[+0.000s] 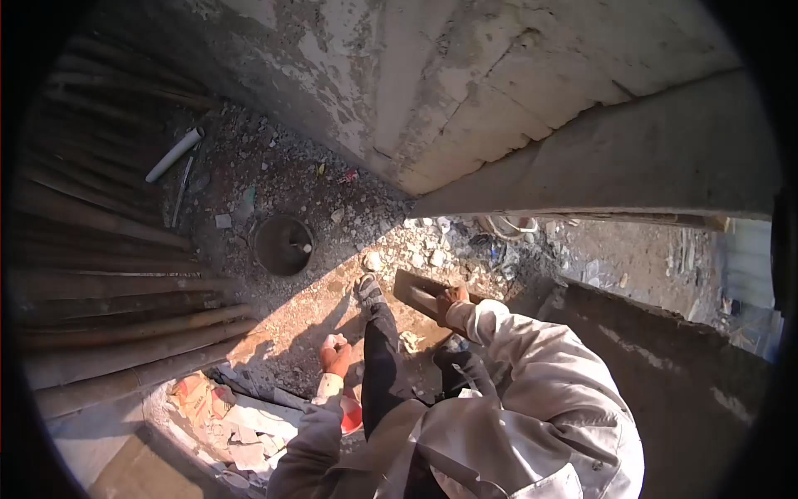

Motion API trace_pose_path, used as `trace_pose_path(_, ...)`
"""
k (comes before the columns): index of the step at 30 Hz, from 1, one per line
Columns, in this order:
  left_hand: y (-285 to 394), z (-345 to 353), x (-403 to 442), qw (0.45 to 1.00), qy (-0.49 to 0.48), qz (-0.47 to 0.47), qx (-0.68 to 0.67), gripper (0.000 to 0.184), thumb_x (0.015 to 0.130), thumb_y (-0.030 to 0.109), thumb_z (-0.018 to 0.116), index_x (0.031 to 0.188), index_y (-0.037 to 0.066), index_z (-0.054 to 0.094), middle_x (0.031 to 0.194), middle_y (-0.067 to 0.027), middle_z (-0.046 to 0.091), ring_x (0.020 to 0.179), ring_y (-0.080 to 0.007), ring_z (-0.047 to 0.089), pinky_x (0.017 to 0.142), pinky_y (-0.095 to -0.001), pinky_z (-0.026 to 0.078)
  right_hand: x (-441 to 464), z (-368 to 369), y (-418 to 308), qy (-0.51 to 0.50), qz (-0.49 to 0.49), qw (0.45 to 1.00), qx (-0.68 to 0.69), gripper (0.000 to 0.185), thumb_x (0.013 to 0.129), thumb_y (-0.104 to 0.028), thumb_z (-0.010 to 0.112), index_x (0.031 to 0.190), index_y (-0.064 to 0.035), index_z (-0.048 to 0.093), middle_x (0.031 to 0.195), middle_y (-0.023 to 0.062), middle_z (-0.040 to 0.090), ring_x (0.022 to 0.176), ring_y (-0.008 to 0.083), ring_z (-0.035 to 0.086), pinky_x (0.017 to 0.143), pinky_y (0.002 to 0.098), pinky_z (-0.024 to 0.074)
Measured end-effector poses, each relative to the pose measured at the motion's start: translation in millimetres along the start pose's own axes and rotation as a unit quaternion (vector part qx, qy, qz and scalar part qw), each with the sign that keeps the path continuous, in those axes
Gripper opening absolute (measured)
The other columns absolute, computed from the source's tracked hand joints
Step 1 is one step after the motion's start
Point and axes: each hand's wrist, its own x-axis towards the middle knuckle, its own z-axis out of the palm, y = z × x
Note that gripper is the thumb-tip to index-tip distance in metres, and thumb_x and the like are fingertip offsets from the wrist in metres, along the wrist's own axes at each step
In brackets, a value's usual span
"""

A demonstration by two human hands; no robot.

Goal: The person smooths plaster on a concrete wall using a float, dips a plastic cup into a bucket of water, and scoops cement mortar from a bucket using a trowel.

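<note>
My right hand (454,304) is closed on a flat, dark rectangular plastering trowel (413,291), held low over the rubble ground in front of my legs. Its handle is mostly hidden under my fingers. My left hand (336,359) hangs beside my left leg with its fingers curled; a pale patch shows at the fingertips, too small to tell what it is. Near my left forearm, a red container (351,414) is partly hidden by the sleeve and leg. My shoe (368,289) stands on the broken ground.
A round metal-looking bucket (283,245) stands ahead on the left. Bamboo poles (125,328) lie along the left, with a white pipe (174,155) behind. A rough plastered wall (432,91) rises ahead; a low wall (657,349) runs right. Torn sacks (199,403) lie at lower left.
</note>
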Motion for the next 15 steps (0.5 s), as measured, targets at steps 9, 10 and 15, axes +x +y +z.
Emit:
trace_pose_path(9, 333, 177, -88, 0.928, 0.063, 0.363, 0.047, 0.027, 0.075, -0.005, 0.06, 0.101, -0.002, 0.053, 0.118, -0.0186, 0.058, 0.103, -0.0285, 0.059, 0.087, -0.0371, 0.048, -365, 101, 152, 0.173, 0.139, 0.865, 0.449, 0.064, 0.067, -0.026, 0.066, 0.122, 0.0009, 0.049, 0.104, 0.0266, 0.061, 0.1, 0.0433, 0.058, 0.088, 0.0479, 0.047)
trace_pose_path(10, 375, 200, -113, 0.891, 0.135, 0.431, 0.049, 0.031, 0.075, -0.005, 0.059, 0.106, -0.003, 0.053, 0.127, -0.0205, 0.054, 0.11, -0.0303, 0.057, 0.093, -0.0383, 0.046, -398, 105, 159, 0.195, 0.165, 0.83, 0.496, 0.062, 0.069, -0.027, 0.066, 0.122, 0.0012, 0.049, 0.104, 0.0267, 0.061, 0.1, 0.0429, 0.058, 0.088, 0.0479, 0.0467)
trace_pose_path(15, 470, 279, -140, 0.681, 0.256, 0.681, 0.078, 0.035, 0.08, 0.004, 0.062, 0.113, -0.004, 0.054, 0.122, -0.0159, 0.053, 0.109, -0.0315, 0.053, 0.097, -0.0433, 0.041, -529, 61, 183, 0.391, 0.294, 0.627, 0.606, 0.056, 0.08, -0.037, 0.068, 0.117, 0.0018, 0.052, 0.091, 0.022, 0.063, 0.084, 0.0381, 0.062, 0.078, 0.0416, 0.0493)
